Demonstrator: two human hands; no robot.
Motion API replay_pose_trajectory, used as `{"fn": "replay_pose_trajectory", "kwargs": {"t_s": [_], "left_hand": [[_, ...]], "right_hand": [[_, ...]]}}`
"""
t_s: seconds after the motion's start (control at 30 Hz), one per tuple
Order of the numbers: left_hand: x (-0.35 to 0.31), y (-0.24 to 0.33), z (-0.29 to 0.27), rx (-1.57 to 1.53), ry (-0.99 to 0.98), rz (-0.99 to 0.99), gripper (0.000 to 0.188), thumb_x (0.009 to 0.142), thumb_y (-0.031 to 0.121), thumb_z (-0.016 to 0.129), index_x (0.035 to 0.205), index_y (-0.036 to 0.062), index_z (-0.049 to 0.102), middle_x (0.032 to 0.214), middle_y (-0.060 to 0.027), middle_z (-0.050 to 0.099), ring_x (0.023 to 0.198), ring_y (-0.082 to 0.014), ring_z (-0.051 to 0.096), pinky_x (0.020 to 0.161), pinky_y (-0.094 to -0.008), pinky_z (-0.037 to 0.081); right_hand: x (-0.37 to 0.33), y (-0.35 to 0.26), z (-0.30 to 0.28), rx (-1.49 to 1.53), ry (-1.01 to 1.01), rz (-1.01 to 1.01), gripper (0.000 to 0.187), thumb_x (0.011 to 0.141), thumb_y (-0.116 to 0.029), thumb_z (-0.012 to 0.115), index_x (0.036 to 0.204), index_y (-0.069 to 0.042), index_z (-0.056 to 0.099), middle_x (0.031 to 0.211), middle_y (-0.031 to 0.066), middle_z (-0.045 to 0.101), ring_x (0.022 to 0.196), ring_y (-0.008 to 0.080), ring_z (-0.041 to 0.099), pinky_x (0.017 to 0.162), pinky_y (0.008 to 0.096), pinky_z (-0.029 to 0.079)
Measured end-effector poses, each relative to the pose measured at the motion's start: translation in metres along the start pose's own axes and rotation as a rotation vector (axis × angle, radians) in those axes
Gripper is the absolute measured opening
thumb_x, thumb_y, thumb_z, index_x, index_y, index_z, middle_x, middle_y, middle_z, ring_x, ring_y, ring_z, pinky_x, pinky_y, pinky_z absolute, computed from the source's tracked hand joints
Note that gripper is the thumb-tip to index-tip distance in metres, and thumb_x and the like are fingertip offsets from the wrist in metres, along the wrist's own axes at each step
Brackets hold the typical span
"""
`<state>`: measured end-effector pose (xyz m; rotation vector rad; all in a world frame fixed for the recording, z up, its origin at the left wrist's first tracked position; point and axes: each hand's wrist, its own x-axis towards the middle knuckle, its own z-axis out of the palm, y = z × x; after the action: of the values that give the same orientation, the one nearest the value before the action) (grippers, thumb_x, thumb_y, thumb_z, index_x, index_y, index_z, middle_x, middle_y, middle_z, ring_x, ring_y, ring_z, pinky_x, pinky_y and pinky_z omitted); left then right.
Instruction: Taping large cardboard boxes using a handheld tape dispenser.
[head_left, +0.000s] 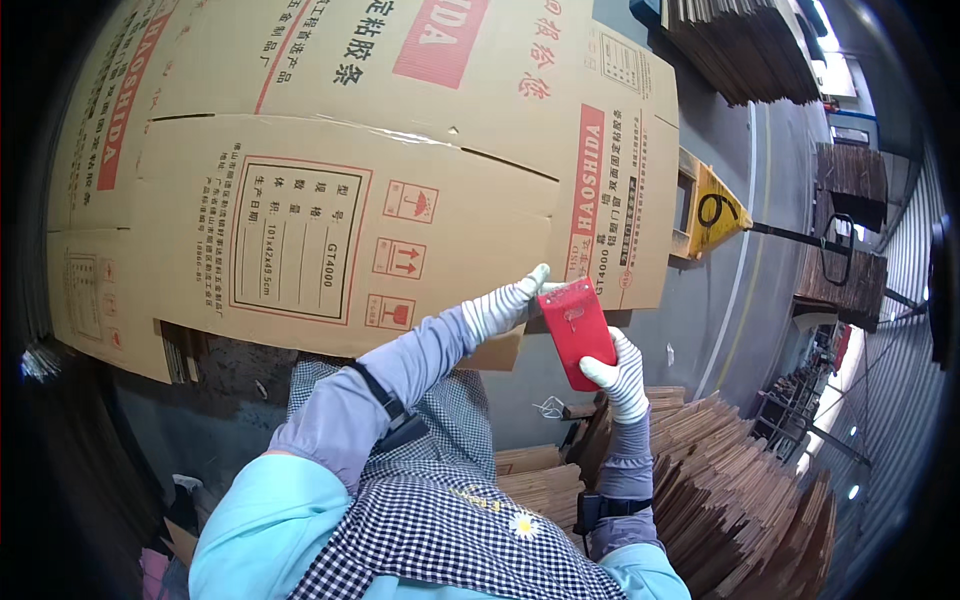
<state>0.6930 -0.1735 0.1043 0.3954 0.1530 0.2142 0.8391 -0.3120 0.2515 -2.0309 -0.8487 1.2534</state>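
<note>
My right hand (620,378), in a striped glove with pale fingertips, grips the lower end of a red rectangular block (580,335). The block has a greyish, worn upper end; its exact kind I cannot make out. By that upper end is my left hand (508,303), gloved the same way, its fingers drawn together at the cardboard's near right edge. What they hold, if anything, is hidden. Under and beyond both hands lies a large flattened cardboard carton (400,170), brown with red and black print, creased and slit between its flaps.
A tall stack of flat cardboard (740,45) stands at the far right. Beyond the carton's right edge is a yellow triangular pallet-jack part (715,212) with a black handle. Many cardboard sheets (710,490) lean together at the lower right. More brown stacks (845,275) line the right side.
</note>
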Motion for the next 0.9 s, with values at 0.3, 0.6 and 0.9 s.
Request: {"fn": "replay_pose_trajectory", "kwargs": {"t_s": [0.3,0.6,0.9], "left_hand": [[-0.102,0.025,0.05,-0.175,0.094,0.23,0.058,0.098,0.046,0.049,0.136,0.002,0.052,0.138,-0.0114,0.054,0.129,-0.0229,0.049,0.112,-0.0392,0.035],[-0.209,0.012,0.005,-0.058,0.505,0.414,0.038,0.099,0.027,0.052,0.124,-0.0005,0.06,0.121,-0.0111,0.065,0.113,-0.0184,0.061,0.101,-0.0327,0.045],[-0.432,0.018,-0.159,1.237,2.128,0.704,0.024,0.085,0.023,0.07,0.107,0.0175,0.075,0.143,-0.0111,0.05,0.133,-0.0316,0.044,0.118,-0.0493,0.015]], "right_hand": [[0.001,-0.003,0.026,0.016,-0.26,-0.312,0.07,0.066,-0.032,0.088,0.125,-0.008,0.057,0.115,0.0069,0.065,0.103,0.0164,0.062,0.09,0.0342,0.05],[0.004,-0.054,0.126,-0.214,-0.541,-0.306,0.065,0.065,-0.038,0.086,0.114,-0.002,0.062,0.102,0.0101,0.067,0.096,0.0164,0.063,0.086,0.0333,0.05],[0.023,-0.037,0.27,-0.975,-0.571,-0.254,0.076,0.065,-0.065,0.07,0.102,0.002,0.067,0.079,0.0218,0.069,0.077,0.0341,0.07,0.073,0.0404,0.055]]}}
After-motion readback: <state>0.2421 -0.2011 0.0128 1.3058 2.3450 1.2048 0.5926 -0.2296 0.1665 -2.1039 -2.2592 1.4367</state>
